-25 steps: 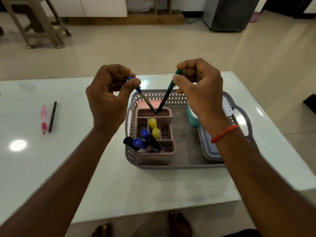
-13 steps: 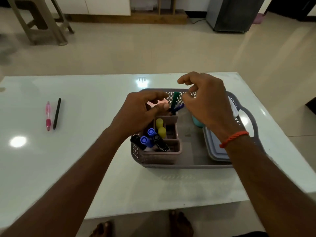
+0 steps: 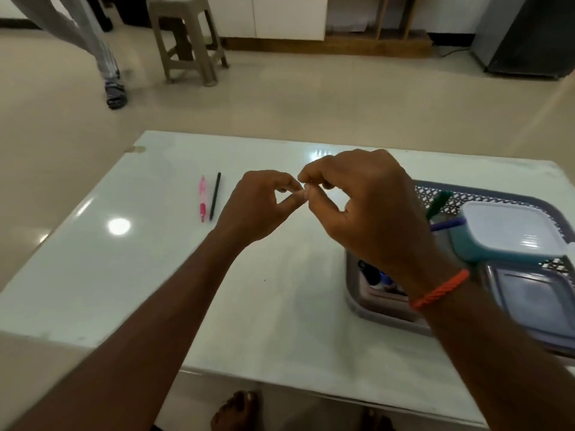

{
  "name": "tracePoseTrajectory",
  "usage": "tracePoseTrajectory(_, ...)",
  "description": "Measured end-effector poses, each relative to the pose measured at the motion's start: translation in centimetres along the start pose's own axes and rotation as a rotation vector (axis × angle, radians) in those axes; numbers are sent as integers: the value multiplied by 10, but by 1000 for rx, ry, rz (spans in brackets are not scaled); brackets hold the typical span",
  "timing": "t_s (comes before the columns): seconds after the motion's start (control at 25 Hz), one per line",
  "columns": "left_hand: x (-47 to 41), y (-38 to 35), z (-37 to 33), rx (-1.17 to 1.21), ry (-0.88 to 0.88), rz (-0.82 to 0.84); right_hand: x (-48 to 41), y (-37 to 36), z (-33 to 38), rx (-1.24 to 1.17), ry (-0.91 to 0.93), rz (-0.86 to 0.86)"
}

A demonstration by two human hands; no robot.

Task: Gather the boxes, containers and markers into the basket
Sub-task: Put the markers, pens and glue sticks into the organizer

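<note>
I am curling my left hand (image 3: 259,206) and right hand (image 3: 370,213), fingertips touching, apparently empty, likely readying for the pink pen (image 3: 202,197) lying outside the basket (image 3: 353,287).

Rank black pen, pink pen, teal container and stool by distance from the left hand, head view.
1. black pen, just left of the left hand
2. pink pen, next to it, further left
3. teal container, far right
4. stool, far back
</note>
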State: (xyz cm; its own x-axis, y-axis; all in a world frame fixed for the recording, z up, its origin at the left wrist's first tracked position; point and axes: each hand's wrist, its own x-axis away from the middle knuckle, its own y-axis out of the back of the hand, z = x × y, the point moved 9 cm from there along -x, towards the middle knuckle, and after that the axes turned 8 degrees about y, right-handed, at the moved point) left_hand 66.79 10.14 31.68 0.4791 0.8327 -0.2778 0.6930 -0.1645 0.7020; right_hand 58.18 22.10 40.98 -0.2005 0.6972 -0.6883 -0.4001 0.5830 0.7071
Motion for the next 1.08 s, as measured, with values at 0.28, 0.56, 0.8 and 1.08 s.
tracePoseTrajectory(0.28,18,34,119,-435,430,-1,-12,-107,45,-370,-185,343)
tracePoseTrajectory(0.56,22,18,171,-545,556,83,10,-170,17,-254,-344,562)
tracePoseTrajectory(0.8,13,11,150,-318,329,142,13,-190,0,-76,-377,523)
tracePoseTrajectory(1.08,15,20,148,-144,284,174,37,-210,-4,103,-250,676)
